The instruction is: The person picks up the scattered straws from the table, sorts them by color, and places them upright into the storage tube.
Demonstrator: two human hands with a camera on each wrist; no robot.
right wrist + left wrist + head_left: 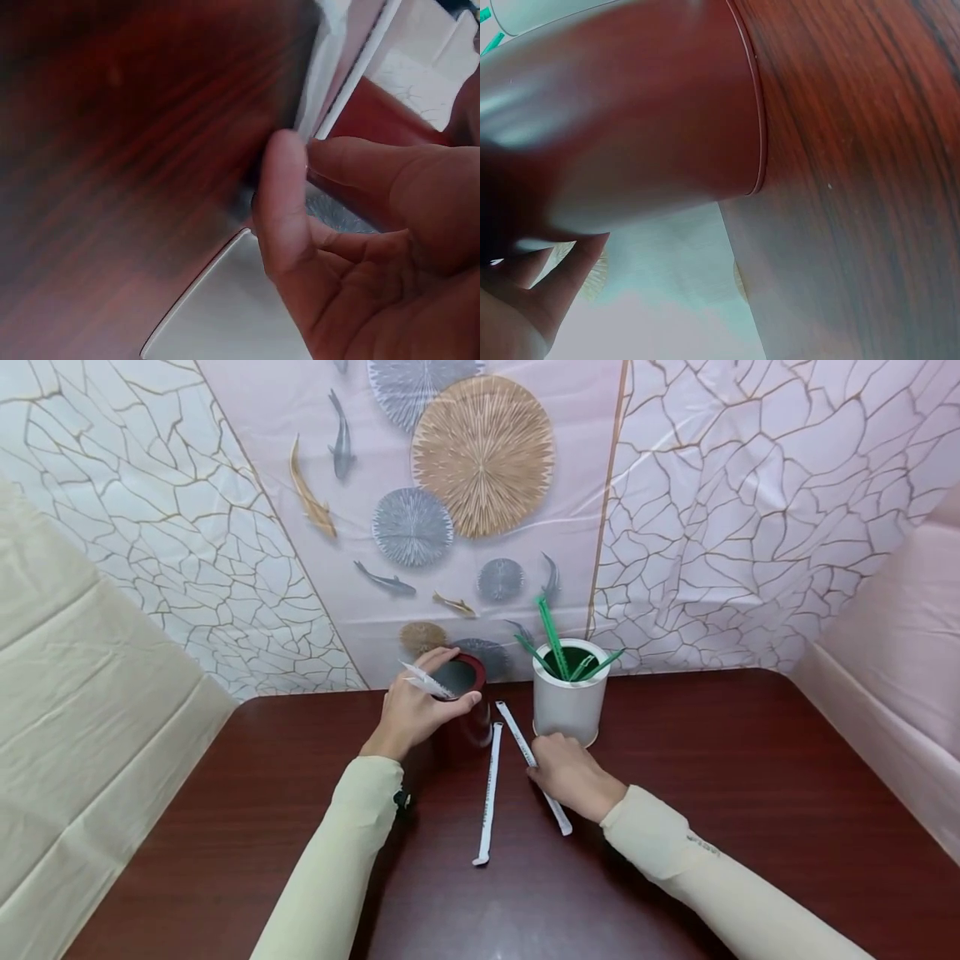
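My left hand (414, 717) grips a dark red cylindrical cup (476, 725) near its rim, thumb on the near side and fingers round the far side. The cup stands upright on the table, as its base shows in the left wrist view. White paper-wrapped sticks (427, 681) poke out of it beside the hand. With thumb and finger my right hand (573, 774) pinches a slim white paper-wrapped straw (558, 817), which slants across the table. A second wrapped straw (489, 797) lies to its left. In the right wrist view, white wrapping (309, 112) shows at the fingertips.
Just behind the right hand stands a white canister (567, 714) holding several green sticks (553, 639). The dark wood table (300, 793) ends at a patterned backdrop (262, 568). Pale cloth (97, 718) hangs along the left side.
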